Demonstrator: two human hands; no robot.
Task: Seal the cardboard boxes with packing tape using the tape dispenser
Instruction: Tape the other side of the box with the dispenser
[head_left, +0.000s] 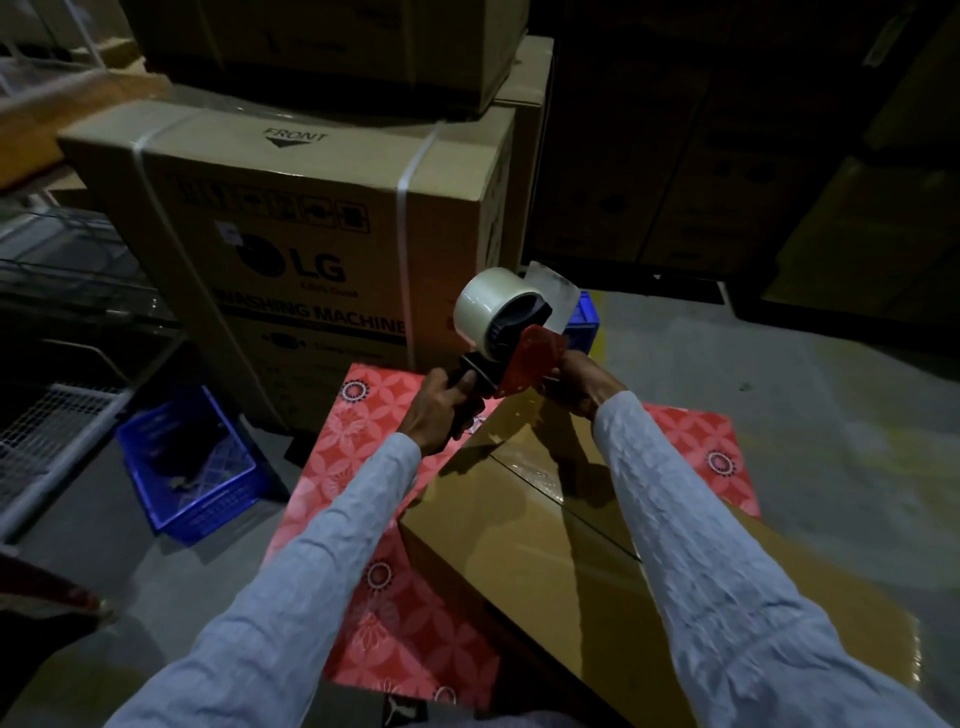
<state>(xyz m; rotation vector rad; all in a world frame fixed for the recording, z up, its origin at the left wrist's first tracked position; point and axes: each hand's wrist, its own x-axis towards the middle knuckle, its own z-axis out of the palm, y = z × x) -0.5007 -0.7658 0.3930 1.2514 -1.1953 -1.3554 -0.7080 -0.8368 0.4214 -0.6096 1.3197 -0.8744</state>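
Observation:
A red tape dispenser (524, 358) with a roll of clear tape (485, 304) is held up above the far end of a brown cardboard box (524, 525). My left hand (441, 402) grips its black handle. My right hand (576, 387) holds the red front end, where a loose strip of tape (553, 296) sticks up. The box lies on a red patterned surface (363, 441), its flaps closed with shiny clear tape along part of the centre seam (540, 480).
A large LG washing machine carton (311, 249) with white straps stands just behind, more cartons stacked on it and at the dark right. A blue crate (192, 462) sits on the floor at the left beside wire racks (47, 431). Grey floor (779, 395) lies to the right.

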